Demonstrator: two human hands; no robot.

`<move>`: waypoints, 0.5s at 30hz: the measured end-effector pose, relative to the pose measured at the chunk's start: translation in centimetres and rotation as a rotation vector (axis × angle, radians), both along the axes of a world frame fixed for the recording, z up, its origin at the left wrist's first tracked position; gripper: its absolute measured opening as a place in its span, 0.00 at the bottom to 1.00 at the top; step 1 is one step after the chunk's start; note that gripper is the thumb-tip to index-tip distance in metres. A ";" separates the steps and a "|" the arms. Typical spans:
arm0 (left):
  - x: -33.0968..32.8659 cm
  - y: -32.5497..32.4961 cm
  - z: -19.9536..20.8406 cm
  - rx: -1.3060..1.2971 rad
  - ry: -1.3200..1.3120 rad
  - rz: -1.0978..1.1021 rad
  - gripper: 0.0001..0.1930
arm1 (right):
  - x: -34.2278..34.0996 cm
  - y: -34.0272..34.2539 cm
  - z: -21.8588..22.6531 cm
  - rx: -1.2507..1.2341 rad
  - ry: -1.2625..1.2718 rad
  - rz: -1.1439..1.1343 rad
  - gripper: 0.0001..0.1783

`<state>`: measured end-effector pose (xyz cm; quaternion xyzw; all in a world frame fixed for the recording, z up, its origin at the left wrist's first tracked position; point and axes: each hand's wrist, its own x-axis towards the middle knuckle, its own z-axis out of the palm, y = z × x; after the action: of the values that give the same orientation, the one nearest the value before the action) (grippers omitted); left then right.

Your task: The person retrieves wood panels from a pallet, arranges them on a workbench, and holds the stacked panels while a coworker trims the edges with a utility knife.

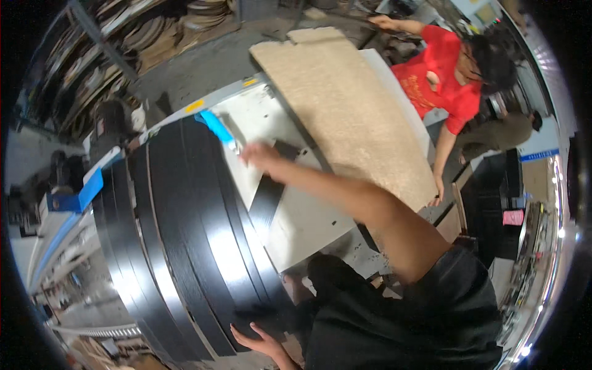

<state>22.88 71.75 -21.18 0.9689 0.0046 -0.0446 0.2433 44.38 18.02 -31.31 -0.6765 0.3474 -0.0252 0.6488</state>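
Several long, glossy black boards [191, 234] lie side by side in front of me on the left. My left hand [259, 342] rests at their near end, fingers spread, with nothing seen in it. My right arm reaches across a white panel [308, 228], and my right hand [262, 157] is smeared by motion. Right by its fingertips is a bright blue piece with a metallic end [217, 128], over the boards' far edge; whether I grip it is unclear. A black strip [268, 200] lies on the white panel below my right forearm.
On the right, a person in a red shirt [441, 80] has a hand at the edge of a large tan board [339, 92]. Another person [502, 132] is bent over behind. A blue bracket [83, 194] stands at the left; loaded shelves [123, 37] line the back left.
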 end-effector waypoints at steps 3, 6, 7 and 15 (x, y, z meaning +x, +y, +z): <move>2.2 -1.6 -0.9 -0.056 -0.062 -0.092 0.33 | -14.3 7.5 6.5 0.372 -0.194 -0.098 0.15; 3.9 -3.2 -1.3 -0.128 -0.071 -0.200 0.33 | -26.5 7.0 9.4 0.289 -0.294 -0.437 0.11; 4.7 -3.7 -1.4 -0.157 -0.071 -0.241 0.34 | -29.8 5.8 9.6 0.142 -0.409 -0.529 0.08; 11.0 -6.2 -1.6 -0.149 -0.132 -0.683 0.33 | -46.2 -18.5 8.2 -0.870 0.612 -0.785 0.13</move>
<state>33.87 65.58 -22.79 0.8950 -0.3384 -0.0607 0.2842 -1.84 -0.53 -23.13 -0.6765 0.6952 -0.2046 0.1310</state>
